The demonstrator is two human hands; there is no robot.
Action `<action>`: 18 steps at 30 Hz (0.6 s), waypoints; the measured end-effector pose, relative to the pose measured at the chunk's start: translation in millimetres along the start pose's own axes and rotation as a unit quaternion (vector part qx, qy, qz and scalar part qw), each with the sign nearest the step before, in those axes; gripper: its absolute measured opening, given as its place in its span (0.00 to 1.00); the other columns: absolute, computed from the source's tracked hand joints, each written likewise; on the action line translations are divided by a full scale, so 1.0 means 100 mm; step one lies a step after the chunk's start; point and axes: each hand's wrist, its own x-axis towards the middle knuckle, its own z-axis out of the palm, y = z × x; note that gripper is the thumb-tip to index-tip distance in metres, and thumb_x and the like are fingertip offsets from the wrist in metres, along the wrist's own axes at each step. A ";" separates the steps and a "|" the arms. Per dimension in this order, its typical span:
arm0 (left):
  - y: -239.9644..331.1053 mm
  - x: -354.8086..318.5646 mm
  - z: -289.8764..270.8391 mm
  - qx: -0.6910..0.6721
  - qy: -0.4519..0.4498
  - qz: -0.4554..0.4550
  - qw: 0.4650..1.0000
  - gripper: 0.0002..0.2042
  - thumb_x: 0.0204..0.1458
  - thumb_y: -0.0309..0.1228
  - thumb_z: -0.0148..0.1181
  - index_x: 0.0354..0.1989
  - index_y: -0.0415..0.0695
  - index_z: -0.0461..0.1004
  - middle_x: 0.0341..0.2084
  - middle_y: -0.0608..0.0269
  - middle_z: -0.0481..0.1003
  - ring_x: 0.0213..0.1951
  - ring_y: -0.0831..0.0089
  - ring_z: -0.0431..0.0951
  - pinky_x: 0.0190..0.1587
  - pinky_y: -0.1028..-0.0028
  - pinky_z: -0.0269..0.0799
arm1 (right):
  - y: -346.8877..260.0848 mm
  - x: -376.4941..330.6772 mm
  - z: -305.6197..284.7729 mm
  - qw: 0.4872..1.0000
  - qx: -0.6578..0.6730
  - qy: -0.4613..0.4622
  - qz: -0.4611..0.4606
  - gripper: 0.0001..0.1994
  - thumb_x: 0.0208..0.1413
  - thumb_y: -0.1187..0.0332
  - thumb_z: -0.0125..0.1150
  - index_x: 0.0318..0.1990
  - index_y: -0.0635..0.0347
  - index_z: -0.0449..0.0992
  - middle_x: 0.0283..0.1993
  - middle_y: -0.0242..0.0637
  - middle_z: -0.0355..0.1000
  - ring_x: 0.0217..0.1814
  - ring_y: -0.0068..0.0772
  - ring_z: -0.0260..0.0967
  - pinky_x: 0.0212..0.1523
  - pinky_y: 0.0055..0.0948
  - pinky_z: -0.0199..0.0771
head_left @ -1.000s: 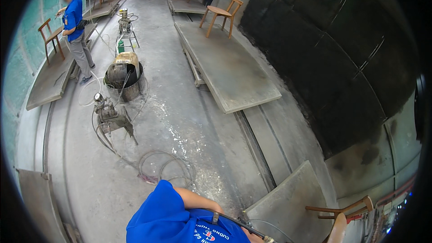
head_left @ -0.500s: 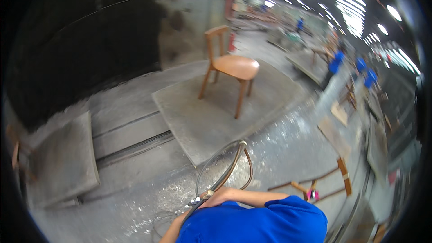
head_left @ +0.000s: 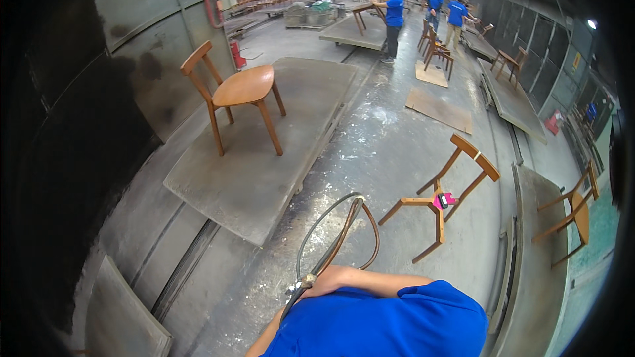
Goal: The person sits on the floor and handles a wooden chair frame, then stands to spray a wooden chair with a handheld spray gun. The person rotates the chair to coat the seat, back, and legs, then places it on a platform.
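Observation:
My left hand (head_left: 322,280) shows at the lower edge, just above my blue shirt (head_left: 390,324), and looks closed on a dark hose (head_left: 336,238) near its metal fitting (head_left: 301,285). The hose loops up over the wet concrete floor and comes back to the hand. My right hand is out of sight. A seatless wooden chair frame (head_left: 440,201) lies tipped on the floor to the right of the hose, with a small pink thing (head_left: 447,199) on it. A finished wooden chair (head_left: 241,89) stands upright on a grey platform (head_left: 264,165) to the upper left.
A dark booth wall (head_left: 79,158) fills the left. Another chair (head_left: 572,211) stands on a platform at the right. Flat boards (head_left: 440,109) lie on the floor further back. Several people in blue (head_left: 395,13) work among chairs and tables. A red extinguisher (head_left: 236,54) stands by the wall.
The view has swung round across the hall, from the aisle with a drum and pump to the chair on the platform. The hose has stayed by my arm throughout.

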 end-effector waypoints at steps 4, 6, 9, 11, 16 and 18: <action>0.11 0.16 0.25 0.027 0.002 -0.014 1.000 0.30 0.61 0.52 0.57 0.64 0.43 0.69 0.59 0.54 0.73 0.59 0.67 0.71 0.61 0.66 0.66 | 0.35 -0.33 0.05 0.999 0.028 0.032 0.023 0.38 0.61 0.33 0.42 0.50 0.63 0.81 0.52 0.58 0.76 0.58 0.58 0.72 0.59 0.43 0.70; 0.19 0.31 0.46 0.044 -0.003 -0.019 0.999 0.30 0.61 0.52 0.57 0.64 0.43 0.69 0.59 0.54 0.73 0.59 0.67 0.71 0.62 0.65 0.66 | 0.57 -0.51 0.11 0.996 0.064 0.054 0.027 0.35 0.60 0.35 0.48 0.49 0.61 0.81 0.50 0.54 0.77 0.55 0.55 0.74 0.56 0.41 0.72; 0.35 0.61 0.81 0.072 -0.008 -0.018 0.997 0.30 0.61 0.52 0.57 0.64 0.43 0.69 0.59 0.54 0.73 0.59 0.66 0.71 0.62 0.65 0.66 | 0.88 -0.82 0.24 0.989 0.118 0.084 0.040 0.28 0.58 0.41 0.58 0.48 0.58 0.81 0.43 0.46 0.80 0.42 0.47 0.78 0.45 0.39 0.75; 0.46 0.81 1.10 0.100 -0.016 -0.017 0.995 0.30 0.61 0.52 0.57 0.64 0.43 0.69 0.59 0.54 0.73 0.60 0.66 0.70 0.62 0.65 0.66 | 1.10 -1.03 0.30 0.991 0.120 0.060 0.024 0.28 0.59 0.38 0.52 0.54 0.50 0.79 0.51 0.50 0.77 0.53 0.51 0.74 0.54 0.41 0.72; 0.67 1.26 1.74 0.184 -0.032 -0.014 0.982 0.30 0.61 0.53 0.56 0.65 0.43 0.68 0.60 0.54 0.72 0.60 0.66 0.70 0.62 0.65 0.66 | 1.68 -1.39 0.73 0.973 0.209 0.095 -0.013 0.28 0.58 0.37 0.53 0.54 0.47 0.80 0.55 0.51 0.77 0.58 0.54 0.73 0.58 0.41 0.71; 0.73 1.40 1.92 0.220 -0.042 -0.010 0.974 0.30 0.61 0.53 0.56 0.65 0.44 0.68 0.60 0.55 0.72 0.60 0.66 0.70 0.62 0.65 0.66 | 1.90 -1.46 0.92 0.972 0.205 0.116 -0.014 0.30 0.57 0.36 0.54 0.54 0.49 0.80 0.54 0.52 0.76 0.59 0.54 0.73 0.59 0.41 0.71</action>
